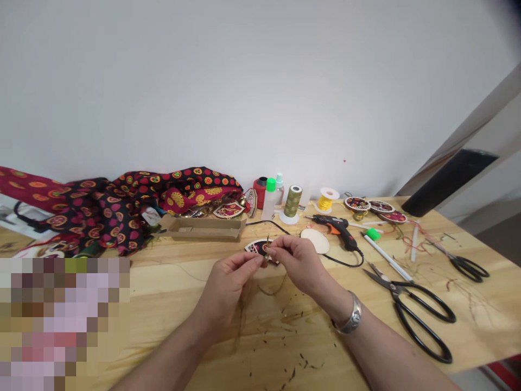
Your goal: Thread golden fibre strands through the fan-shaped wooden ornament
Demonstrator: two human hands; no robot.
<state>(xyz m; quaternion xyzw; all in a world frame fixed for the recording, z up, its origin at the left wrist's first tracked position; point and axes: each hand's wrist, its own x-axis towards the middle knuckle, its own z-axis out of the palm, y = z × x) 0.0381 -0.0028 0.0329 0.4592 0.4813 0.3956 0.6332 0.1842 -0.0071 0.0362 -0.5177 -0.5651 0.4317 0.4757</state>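
Near the middle of the table, my left hand (234,279) and my right hand (299,266) meet, each with thumb and index finger pinched together. Between them runs a thin olive-brown thread (272,293); one loop hangs under the fingers and loose strands drop below my left hand. A short end sticks up above my right fingertips. The exact crossing of the thread is covered by the fingers. Just behind the fingertips lies an eye-shaped patterned ornament (254,247) with a white border, partly hidden. A silver bracelet (350,314) circles my right wrist.
Large black-handled scissors (423,304) lie at right, with smaller scissors (464,265) beyond. A glue gun (336,228), thread spools (293,202), bottles (269,201) and an open cardboard box (203,229) stand behind. Patterned fabric (122,201) is heaped at left. Dark scraps litter the front.
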